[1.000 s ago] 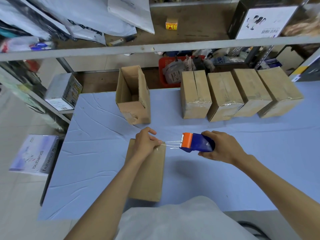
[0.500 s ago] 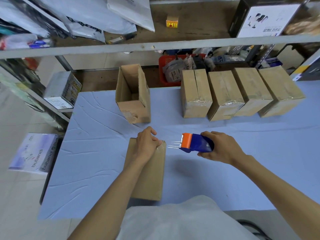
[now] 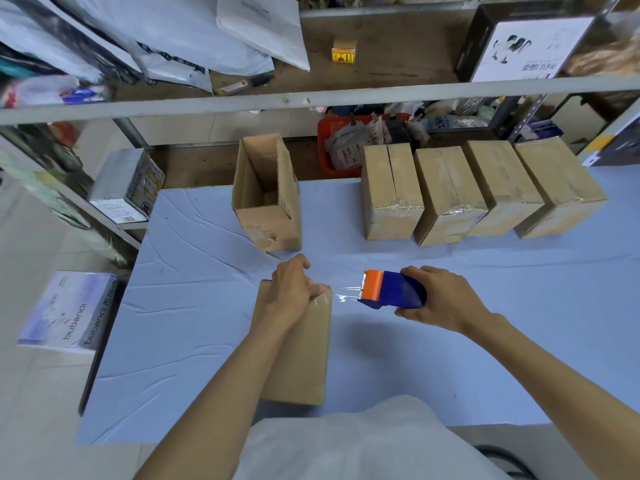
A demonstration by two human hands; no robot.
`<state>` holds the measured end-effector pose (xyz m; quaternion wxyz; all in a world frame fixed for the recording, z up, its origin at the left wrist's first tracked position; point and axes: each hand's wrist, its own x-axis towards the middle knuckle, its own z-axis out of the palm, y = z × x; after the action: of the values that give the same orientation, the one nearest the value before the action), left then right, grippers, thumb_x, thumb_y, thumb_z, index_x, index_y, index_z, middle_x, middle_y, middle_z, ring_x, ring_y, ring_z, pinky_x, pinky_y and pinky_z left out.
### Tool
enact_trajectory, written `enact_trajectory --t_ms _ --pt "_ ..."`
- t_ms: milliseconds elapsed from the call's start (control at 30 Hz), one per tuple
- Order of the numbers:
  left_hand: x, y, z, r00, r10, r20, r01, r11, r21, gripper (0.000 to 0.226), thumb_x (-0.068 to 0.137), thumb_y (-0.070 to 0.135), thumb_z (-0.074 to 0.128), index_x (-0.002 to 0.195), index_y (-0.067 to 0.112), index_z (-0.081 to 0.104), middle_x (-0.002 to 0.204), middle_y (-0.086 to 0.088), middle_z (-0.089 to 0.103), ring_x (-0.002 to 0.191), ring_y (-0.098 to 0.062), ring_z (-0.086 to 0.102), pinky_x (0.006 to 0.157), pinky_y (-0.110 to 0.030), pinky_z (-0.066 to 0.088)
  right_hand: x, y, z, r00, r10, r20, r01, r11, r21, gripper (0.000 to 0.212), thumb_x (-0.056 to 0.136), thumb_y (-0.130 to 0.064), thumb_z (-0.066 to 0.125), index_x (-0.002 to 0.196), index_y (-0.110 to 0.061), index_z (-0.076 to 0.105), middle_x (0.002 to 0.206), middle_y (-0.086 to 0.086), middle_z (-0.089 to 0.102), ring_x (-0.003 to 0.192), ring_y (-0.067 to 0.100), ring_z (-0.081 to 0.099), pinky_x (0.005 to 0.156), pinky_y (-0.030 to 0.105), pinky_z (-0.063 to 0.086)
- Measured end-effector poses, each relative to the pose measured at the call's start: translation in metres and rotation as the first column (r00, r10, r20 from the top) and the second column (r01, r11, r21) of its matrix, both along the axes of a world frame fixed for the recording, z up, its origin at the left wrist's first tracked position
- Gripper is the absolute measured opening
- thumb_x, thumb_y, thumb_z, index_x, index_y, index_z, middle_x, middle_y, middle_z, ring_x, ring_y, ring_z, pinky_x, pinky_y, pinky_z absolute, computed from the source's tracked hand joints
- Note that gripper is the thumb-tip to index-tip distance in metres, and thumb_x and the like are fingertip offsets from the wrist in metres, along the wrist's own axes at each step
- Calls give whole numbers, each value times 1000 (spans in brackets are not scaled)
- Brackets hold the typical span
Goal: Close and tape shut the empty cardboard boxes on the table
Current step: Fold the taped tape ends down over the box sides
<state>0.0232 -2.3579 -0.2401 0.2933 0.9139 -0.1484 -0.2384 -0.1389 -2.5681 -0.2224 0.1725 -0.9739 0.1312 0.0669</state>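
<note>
Curled over the far end of the shut box (image 3: 301, 358), the left hand (image 3: 292, 292) grips it, thumb flat on the top face. The right hand (image 3: 446, 299) is wrapped round a tape dispenser (image 3: 394, 291), blue plastic with an orange head pointing left. A glossy strip of clear tape (image 3: 343, 297) stretches from that head to the box's far right corner. The box is plain brown cardboard, smooth and oblong. It lies flat near the table's (image 3: 194, 306) front edge on creased pale blue cloth, its long axis running away from the person.
</note>
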Motion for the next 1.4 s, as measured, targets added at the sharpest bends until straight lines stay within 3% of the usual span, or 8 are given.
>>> enact_trajectory --t_ms 333,467,567,700,800,1000,1200,1400 --pt "14 11 -11 999 33 7 -34 997 63 72 64 49 85 121 15 55 120 -6 56 116 -25 49 90 -31 41 2 3 4 999 19 -43 -20 999 -34 75 74 -50 76 134 -22 44 122 -3 60 106 15 56 74 17 40" --pt "14 16 -18 995 96 -34 -97 995 -34 56 66 44 85 110 20 63 118 -5 56 110 -20 54 86 -28 42 5 5 5 998 24 -56 -26 999 -48 74 75 -49 76 135 -22 43 124 -2 59 107 15 55 73 16 37" --pt "-1 15 -18 990 139 26 -136 987 -86 55 75 41 79 122 21 58 120 -5 48 116 -22 51 95 -32 43 6 5 3 998 12 -60 -15 999 -46 73 74 -49 76 133 -22 44 121 -2 60 105 16 56 72 17 36" --pt "-29 7 -17 994 52 97 -84 930 359 117 60 77 69 149 24 13 153 -13 6 142 -36 9 111 -54 19 7 6 -2 996 23 -91 -27 999 -47 74 73 -50 76 133 -22 43 122 -2 59 106 16 56 73 18 40" --pt "-33 4 -18 999 43 22 -48 881 471 130 55 76 72 150 23 0 154 -13 -4 142 -39 2 111 -63 17 7 6 -6 995 4 -95 -6 1000 -21 73 72 -49 77 131 -22 45 119 -2 60 103 17 57 71 19 39" --pt "-21 14 -5 999 24 32 -29 985 169 118 54 68 78 143 23 16 140 -1 14 132 -29 23 105 -48 32 4 3 1 1000 -4 -11 5 1000 27 71 68 -60 74 125 -24 49 110 -4 64 93 16 59 71 24 49" --pt "-8 32 1 961 -64 -269 25 989 -146 96 48 61 77 126 33 28 129 7 29 120 -17 41 98 -36 44 7 14 17 997 16 81 -17 1000 21 65 71 -62 69 121 -26 50 107 -6 65 89 14 59 68 23 48" --pt "-3 44 -9 909 -44 -413 -59 971 -233 93 56 55 76 132 29 30 138 1 36 117 -16 46 91 -29 43 21 33 20 999 -4 44 2 998 59 63 73 -57 73 122 -24 51 112 -4 65 96 17 59 69 22 42"
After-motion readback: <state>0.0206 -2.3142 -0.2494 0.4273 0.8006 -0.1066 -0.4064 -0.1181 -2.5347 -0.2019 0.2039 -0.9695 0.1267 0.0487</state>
